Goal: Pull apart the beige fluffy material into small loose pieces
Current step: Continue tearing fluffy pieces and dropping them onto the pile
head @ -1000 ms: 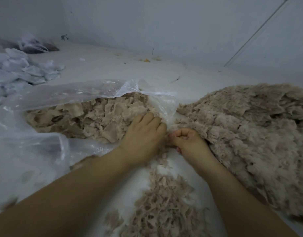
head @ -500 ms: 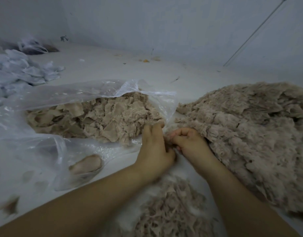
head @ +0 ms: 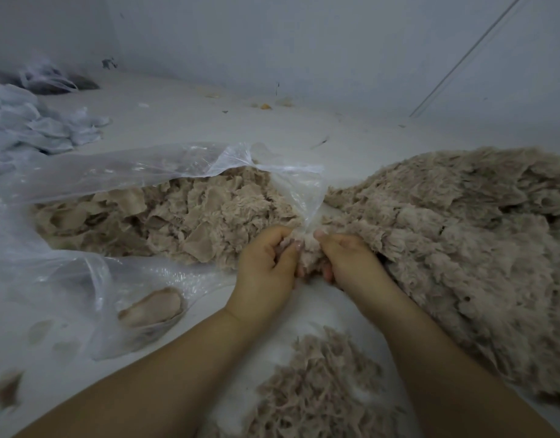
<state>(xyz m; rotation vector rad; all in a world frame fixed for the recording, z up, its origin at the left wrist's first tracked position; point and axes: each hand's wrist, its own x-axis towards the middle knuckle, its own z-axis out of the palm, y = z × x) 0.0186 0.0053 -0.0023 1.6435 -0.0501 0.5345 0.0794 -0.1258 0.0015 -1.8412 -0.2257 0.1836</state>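
Both hands, left hand [head: 266,263] and right hand [head: 348,260], grip a soft, light beige fluffy clump [head: 307,254], seemingly tearable, at twelve o'clock.

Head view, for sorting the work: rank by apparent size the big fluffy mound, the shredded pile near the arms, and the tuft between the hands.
1. big fluffy mound
2. shredded pile, though camera nearness inflates it
3. tuft

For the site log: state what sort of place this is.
Probably a bare workroom for hand-sorting textile scrap: a large beige fluffy pile on a plain white surface, a clear plastic bag of torn pieces, pale rags heaped nearby.
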